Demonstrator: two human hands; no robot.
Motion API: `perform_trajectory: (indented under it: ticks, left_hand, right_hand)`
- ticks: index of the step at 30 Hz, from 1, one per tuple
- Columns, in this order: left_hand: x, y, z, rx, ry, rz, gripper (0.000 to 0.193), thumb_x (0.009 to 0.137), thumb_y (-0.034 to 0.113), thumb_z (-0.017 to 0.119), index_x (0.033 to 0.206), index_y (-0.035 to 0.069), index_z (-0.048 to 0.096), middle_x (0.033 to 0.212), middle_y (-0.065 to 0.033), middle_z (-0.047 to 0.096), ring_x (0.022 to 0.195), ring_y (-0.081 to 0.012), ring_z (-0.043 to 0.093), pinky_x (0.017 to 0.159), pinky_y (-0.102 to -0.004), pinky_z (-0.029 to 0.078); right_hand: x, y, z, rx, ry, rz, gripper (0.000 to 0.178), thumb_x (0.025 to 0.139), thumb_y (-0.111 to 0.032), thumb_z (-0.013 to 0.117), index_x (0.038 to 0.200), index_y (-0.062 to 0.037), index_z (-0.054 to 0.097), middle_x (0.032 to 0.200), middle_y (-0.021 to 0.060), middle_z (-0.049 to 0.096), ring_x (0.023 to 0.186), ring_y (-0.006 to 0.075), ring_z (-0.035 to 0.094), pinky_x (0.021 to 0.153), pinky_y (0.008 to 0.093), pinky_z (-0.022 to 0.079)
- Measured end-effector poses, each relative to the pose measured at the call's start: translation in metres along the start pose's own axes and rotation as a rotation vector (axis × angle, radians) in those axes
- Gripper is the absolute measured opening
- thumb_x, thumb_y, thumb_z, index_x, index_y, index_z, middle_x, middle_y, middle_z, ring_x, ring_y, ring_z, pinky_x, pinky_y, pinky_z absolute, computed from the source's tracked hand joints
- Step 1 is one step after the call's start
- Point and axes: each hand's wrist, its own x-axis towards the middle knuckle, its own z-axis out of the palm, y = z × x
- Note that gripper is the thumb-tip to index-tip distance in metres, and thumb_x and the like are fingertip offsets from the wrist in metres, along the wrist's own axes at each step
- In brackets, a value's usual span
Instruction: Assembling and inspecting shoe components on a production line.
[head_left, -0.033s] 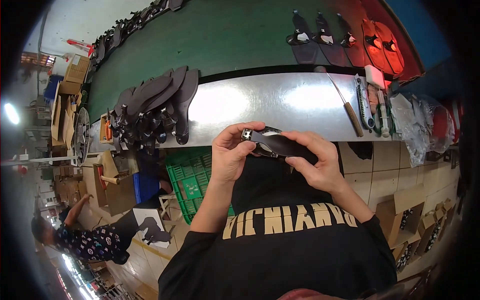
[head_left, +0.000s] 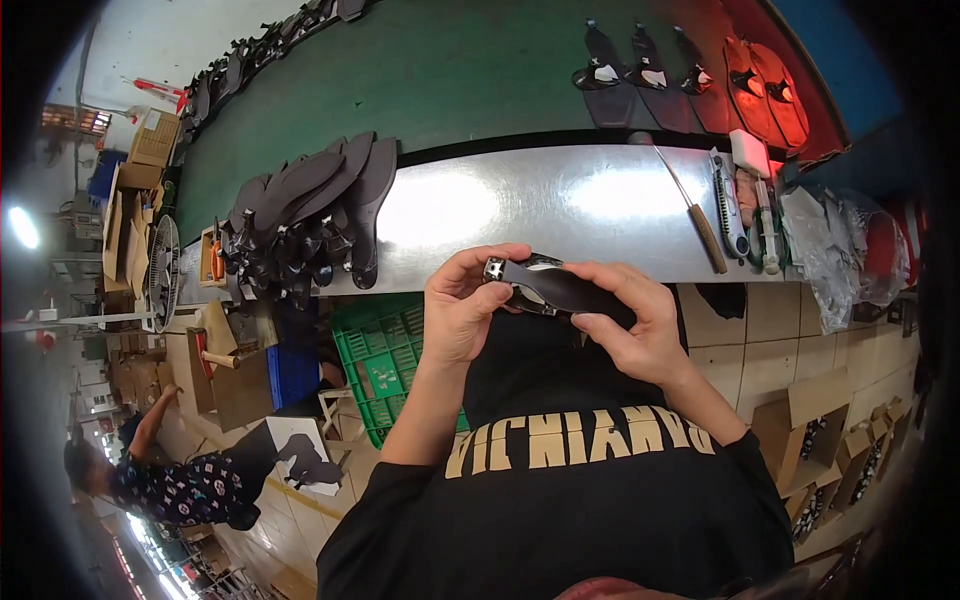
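Just past the near edge of the metal worktop, both my hands hold a black sandal sideways, its dark sole facing up. My left hand is closed around one end, thumb and fingers at a shiny piece with light marks. Fingers and thumb of my right hand pinch the other end from both sides. A glossy strap and a pale patch show at the sole's edge; the underside is hidden. To the left, a pile of black sandals and soles lies across the worktop edge.
The metal worktop adjoins a green surface bearing a few sandals at the far right. A wooden-handled awl, a cutter knife and a syringe lie right. A green crate stands below; a co-worker is at left.
My hands and the sandal stay in place. At the left, the co-worker's head and arm have shifted very slightly.
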Motion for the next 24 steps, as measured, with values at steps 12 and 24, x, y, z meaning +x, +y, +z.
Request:
perform_trajectory:
  ticks: [12,24]
  left_hand:
    - [0.0,-0.003,0.004,0.001,0.02,-0.003,0.033,0.081,-0.007,0.064,0.113,-0.005,0.061,0.116,-0.0207,0.064,0.093,-0.0185,0.068,0.071,-0.0259,0.059]
    - [-0.002,-0.003,-0.006,0.276,-0.174,0.164,0.037,0.077,-0.013,0.065,0.113,-0.004,0.067,0.127,-0.0274,0.057,0.108,-0.0262,0.063,0.085,-0.0301,0.055]
  right_hand:
    - [-0.002,0.001,0.0,0.015,-0.013,0.022,0.042,0.074,0.001,0.069,0.116,-0.0005,0.064,0.095,0.0137,0.069,0.084,0.0233,0.066,0.075,0.0312,0.05]
    - [0.005,-0.006,-0.01,-0.246,-0.136,-0.114,0.043,0.072,0.001,0.069,0.115,-0.0025,0.065,0.085,0.0113,0.065,0.073,0.025,0.062,0.066,0.0327,0.048]
